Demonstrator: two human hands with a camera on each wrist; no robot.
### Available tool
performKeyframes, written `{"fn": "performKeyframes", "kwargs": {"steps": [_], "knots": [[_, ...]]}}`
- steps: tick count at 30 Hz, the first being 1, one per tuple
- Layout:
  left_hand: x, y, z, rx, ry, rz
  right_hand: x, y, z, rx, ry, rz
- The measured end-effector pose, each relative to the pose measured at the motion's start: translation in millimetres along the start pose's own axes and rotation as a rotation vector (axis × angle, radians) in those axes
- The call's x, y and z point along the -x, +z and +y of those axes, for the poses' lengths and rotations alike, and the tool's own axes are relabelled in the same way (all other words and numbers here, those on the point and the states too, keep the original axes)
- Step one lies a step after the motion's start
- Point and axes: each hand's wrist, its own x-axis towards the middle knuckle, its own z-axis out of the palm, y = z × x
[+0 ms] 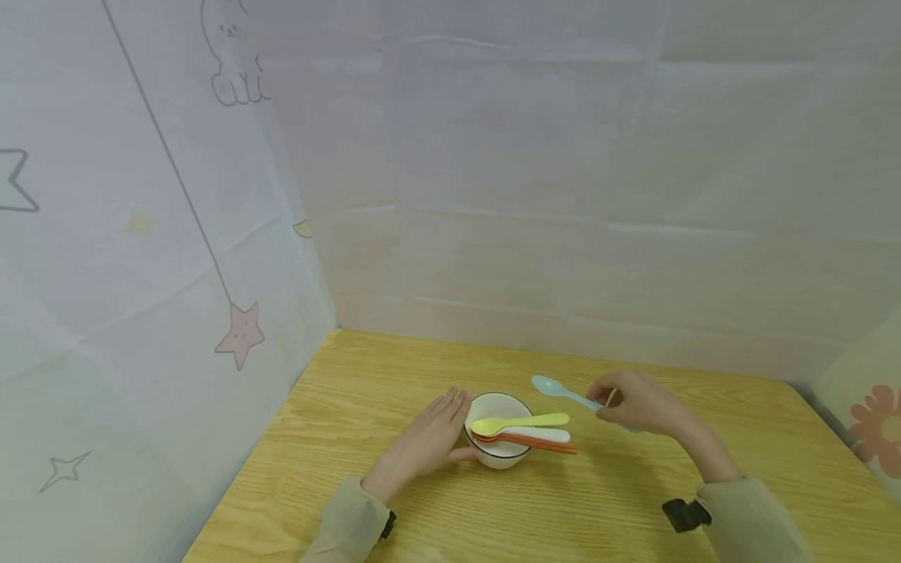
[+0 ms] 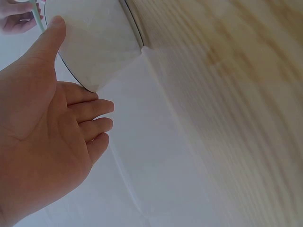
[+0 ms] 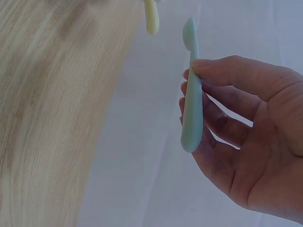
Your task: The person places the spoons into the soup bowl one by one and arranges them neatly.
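Note:
A white bowl (image 1: pixel 500 460) with a dark rim stands on the table. My left hand (image 1: pixel 431 439) rests against its left side, fingers fairly straight; in the left wrist view, the thumb and index finger touch the bowl (image 2: pixel 94 45). Inside the bowl lean a yellow spoon (image 1: pixel 538 420), a white utensil (image 1: pixel 545 433) and orange cutlery (image 1: pixel 538 443), their handles jutting out to the right. To the right of the bowl, my right hand (image 1: pixel 644 401) pinches a light blue spoon (image 3: pixel 193 109) by its handle, held above the table with its scoop pointing toward the back left.
The wooden table (image 1: pixel 422 516) ends at a pale cloth wall (image 1: pixel 535 258) behind and a patterned cloth (image 1: pixel 141 375) on the left. Another cloth with a printed flower (image 1: pixel 880 426) hangs at the right. Black straps (image 1: pixel 684 514) sit near the wrists.

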Motion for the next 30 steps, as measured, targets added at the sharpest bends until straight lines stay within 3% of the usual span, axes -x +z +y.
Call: {"fn": "performKeyframes", "kwargs": {"steps": [17,30], "knots": [[-1.0,2.9,-0.4,-0.01,-0.019,-0.018,-14.8,0.5,-16.2,0.083,-0.057,-0.021],[-1.5,2.7,0.0,0.0,-0.018,-0.024,-25.2,1.6,-30.7,0.072,-0.107,-0.085]]}}
